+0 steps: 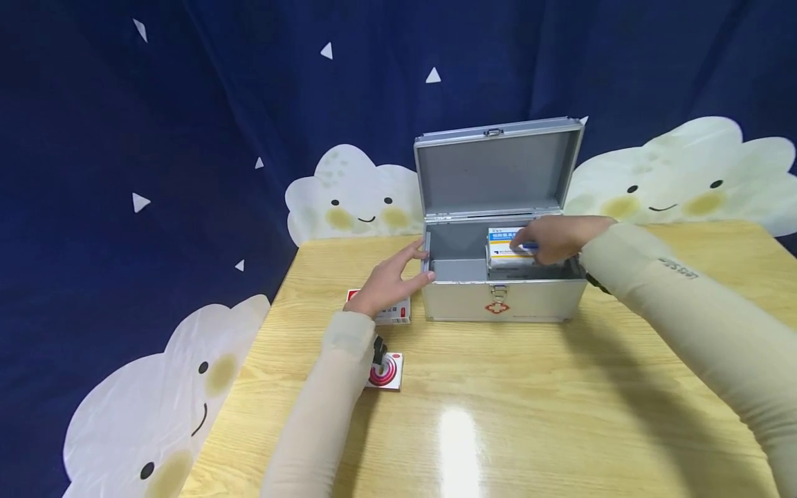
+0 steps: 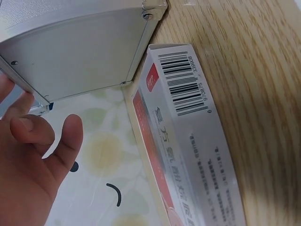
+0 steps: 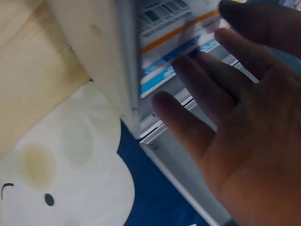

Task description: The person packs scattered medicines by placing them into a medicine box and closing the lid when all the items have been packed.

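Note:
An aluminium first-aid case [image 1: 461, 301] with a red cross stands with its lid [image 1: 495, 176] raised. Inside, toward its right part, is a white medicine box [image 1: 506, 254] with blue and orange stripes. My right hand [image 1: 557, 238] reaches into the case, its fingertips at this box; in the right wrist view the fingers [image 3: 188, 87] are fairly straight beside the box's barcode face [image 3: 176, 28]. At the case's left wall, my left hand [image 1: 389, 280] has its fingers spread, fingertips on the rim. Below that hand lies a white-and-red medicine box [image 2: 188, 136], partly covered in the head view.
A small white box with pink rings [image 1: 385, 373] lies on the wooden table [image 1: 498, 401], partly behind my left sleeve. Behind the table hangs a dark blue curtain [image 1: 373, 90] with white cloud shapes. The raised lid stands close to it.

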The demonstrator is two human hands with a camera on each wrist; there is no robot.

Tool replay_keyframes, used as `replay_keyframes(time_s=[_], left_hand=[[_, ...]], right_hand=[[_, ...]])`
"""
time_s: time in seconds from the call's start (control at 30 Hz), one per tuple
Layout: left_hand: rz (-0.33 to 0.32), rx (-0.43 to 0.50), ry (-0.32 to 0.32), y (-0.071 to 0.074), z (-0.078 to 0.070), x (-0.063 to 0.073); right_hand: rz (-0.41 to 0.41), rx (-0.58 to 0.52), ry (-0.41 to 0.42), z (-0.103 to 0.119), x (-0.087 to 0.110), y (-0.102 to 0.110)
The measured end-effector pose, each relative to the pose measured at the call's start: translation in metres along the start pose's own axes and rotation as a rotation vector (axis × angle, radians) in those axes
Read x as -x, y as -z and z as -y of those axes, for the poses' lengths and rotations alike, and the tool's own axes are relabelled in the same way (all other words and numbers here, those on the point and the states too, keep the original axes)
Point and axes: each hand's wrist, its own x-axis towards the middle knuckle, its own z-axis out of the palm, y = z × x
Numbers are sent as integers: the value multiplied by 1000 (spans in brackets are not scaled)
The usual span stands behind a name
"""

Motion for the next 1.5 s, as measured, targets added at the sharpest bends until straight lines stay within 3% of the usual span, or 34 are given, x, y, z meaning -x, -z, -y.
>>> replay_keyframes(time_s=[0.2, 0.33, 0.47, 0.67, 0.83, 1.0, 1.13, 1.27, 1.5], left_hand=[[6, 14, -11, -1, 2, 0], [-3, 17, -2, -1, 5, 6], [-11, 25, 3, -1, 7, 11], [-5, 21, 10, -1, 6, 18], [-18, -47, 36, 3, -1, 24], [-67, -103, 10, 5, -13, 27], [-127, -89, 24, 11, -13, 43], [-177, -105, -11, 18, -15, 62], [-149, -135, -97, 20, -22, 92]], right_hand=[[-102, -71, 39, -7, 21, -1], [-253, -136, 51, -10, 51, -3], [-360, -202, 11, -18, 88, -16], [-504, -140, -62, -38, 142, -47], [-597, -132, -79, -45, 167, -65], [-614, -109, -101, -44, 176, -72], [-606, -109, -78, -41, 169, -75], [-594, -104, -45, -39, 163, -77], [-611, -186, -34, -27, 140, -77]])
